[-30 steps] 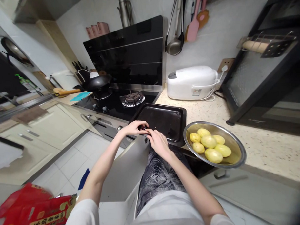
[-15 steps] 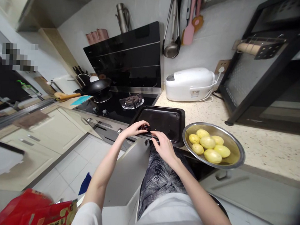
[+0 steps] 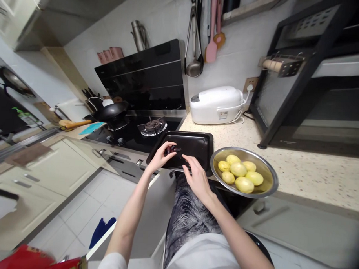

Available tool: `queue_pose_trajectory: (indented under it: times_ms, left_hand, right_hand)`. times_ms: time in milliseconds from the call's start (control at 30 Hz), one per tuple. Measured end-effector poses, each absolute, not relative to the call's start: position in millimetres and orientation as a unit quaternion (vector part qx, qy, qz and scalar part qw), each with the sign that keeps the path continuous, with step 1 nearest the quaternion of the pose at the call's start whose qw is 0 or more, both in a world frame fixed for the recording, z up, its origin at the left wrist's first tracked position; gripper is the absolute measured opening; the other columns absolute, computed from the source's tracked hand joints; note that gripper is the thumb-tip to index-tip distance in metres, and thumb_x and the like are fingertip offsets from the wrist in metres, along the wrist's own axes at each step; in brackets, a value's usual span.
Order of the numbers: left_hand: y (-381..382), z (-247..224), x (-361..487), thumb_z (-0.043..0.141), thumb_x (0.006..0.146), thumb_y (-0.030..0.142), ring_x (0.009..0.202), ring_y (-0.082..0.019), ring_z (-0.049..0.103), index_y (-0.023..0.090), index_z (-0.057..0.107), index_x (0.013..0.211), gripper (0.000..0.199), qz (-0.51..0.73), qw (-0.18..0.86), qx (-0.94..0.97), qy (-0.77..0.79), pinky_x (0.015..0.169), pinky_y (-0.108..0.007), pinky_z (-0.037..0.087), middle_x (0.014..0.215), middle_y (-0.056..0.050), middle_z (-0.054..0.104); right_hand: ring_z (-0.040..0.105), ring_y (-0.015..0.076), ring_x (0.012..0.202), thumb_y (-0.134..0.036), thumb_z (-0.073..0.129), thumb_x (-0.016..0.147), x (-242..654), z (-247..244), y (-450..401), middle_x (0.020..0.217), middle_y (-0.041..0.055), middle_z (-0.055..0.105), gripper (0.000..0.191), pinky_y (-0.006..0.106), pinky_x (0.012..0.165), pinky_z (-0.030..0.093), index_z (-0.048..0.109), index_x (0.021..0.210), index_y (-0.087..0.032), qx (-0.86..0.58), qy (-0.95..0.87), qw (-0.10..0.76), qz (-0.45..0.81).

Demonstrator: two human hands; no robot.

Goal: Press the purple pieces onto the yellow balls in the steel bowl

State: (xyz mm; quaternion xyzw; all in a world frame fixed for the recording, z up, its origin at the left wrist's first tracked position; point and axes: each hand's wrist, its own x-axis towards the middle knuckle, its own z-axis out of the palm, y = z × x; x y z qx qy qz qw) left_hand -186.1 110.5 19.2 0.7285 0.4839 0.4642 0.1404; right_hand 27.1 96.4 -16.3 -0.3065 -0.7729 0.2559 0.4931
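A black baking tray (image 3: 193, 146) lies in front of me, its near edge at my hands. My left hand (image 3: 160, 158) is over the tray's left part, its fingers and thumb curled around a few small dark reddish-brown pieces (image 3: 172, 149); their kind is not clear. Close by, my right hand (image 3: 198, 178) hovers at the tray's near edge, fingers apart and holding nothing. On the right, a steel bowl (image 3: 270, 182) holds several yellow, peeled-looking potatoes (image 3: 238, 168).
Behind the tray stands a white appliance (image 3: 217, 105) with a cord. A gas hob (image 3: 153, 127) with a black wok (image 3: 111, 111) is left. A dark-framed rack (image 3: 275, 98) rises at right. Below the tray, a cabinet door (image 3: 156, 212) stands open beside my legs.
The view has shifted, so the counter things appear further left and lower. My left hand has lifted a little over the tray with the dark pieces, and my hands are slightly further apart.
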Motion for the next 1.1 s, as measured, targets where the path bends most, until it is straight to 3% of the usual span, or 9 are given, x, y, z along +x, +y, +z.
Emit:
queue_pose_trajectory:
  times_ms: [167,400,600,800,933,1100]
  left_hand:
    - [89.3,17.6,-132.3,0.070,0.095,0.039,0.093,-0.019,0.059,0.022,0.065,0.124,0.034,0.526,0.148,0.713,0.439,0.087,-0.031,0.047,0.111,-0.007,0.065]
    - [52.4,-11.4,-52.0,0.070,0.096,0.041,0.088,-0.017,0.058,0.024,0.065,0.124,0.033,0.604,0.219,0.636,0.428,0.081,-0.028,0.046,0.110,-0.005,0.065]
    - [32.7,-29.2,-15.1,0.071,0.093,0.050,0.091,-0.019,0.059,0.022,0.067,0.117,0.037,0.617,0.325,0.592,0.404,0.083,-0.029,0.047,0.109,-0.006,0.067]
    - [26.5,-35.4,2.1,0.069,0.095,0.049,0.090,-0.018,0.059,0.023,0.066,0.118,0.035,0.613,0.390,0.563,0.393,0.080,-0.029,0.048,0.110,-0.005,0.067]
    - [25.1,-36.0,7.4,0.063,0.099,0.048,0.084,-0.017,0.057,0.023,0.067,0.115,0.031,0.612,0.376,0.567,0.404,0.078,-0.029,0.047,0.104,-0.005,0.067]
    - [22.1,-29.0,7.3,0.064,0.098,0.046,0.079,-0.016,0.055,0.023,0.070,0.113,0.028,0.609,0.312,0.594,0.423,0.077,-0.027,0.046,0.096,-0.003,0.067]
  right_hand:
    - [0.061,0.0230,0.130,-0.022,0.046,0.105,49.3,-3.0,82.1,0.142,0.0101,0.061,0.045,0.043,0.112,0.052,0.052,0.149,-0.027,-0.292,-0.742,0.549,0.252]
    - [0.070,0.0203,0.106,-0.021,0.057,0.102,100.6,-0.2,53.9,0.114,0.0060,0.073,0.025,0.036,0.096,0.060,0.069,0.123,-0.027,-0.322,-0.696,0.600,0.228]
    - [0.071,0.0172,0.094,-0.021,0.063,0.099,133.2,-7.8,29.3,0.104,0.0030,0.075,0.014,0.029,0.085,0.060,0.072,0.108,-0.026,-0.362,-0.672,0.598,0.244]
    - [0.070,0.0176,0.081,-0.025,0.067,0.096,147.9,-5.3,19.9,0.094,0.0023,0.076,0.008,0.030,0.078,0.059,0.073,0.100,-0.026,-0.395,-0.655,0.596,0.244]
    - [0.070,0.0197,0.082,-0.031,0.067,0.095,165.7,-1.7,28.4,0.098,0.0051,0.076,0.010,0.033,0.078,0.058,0.073,0.099,-0.025,-0.427,-0.634,0.604,0.224]
    - [0.067,0.0230,0.084,-0.033,0.062,0.094,200.4,-1.3,68.4,0.101,0.0083,0.076,0.017,0.037,0.078,0.054,0.073,0.102,-0.022,-0.500,-0.607,0.609,0.103]
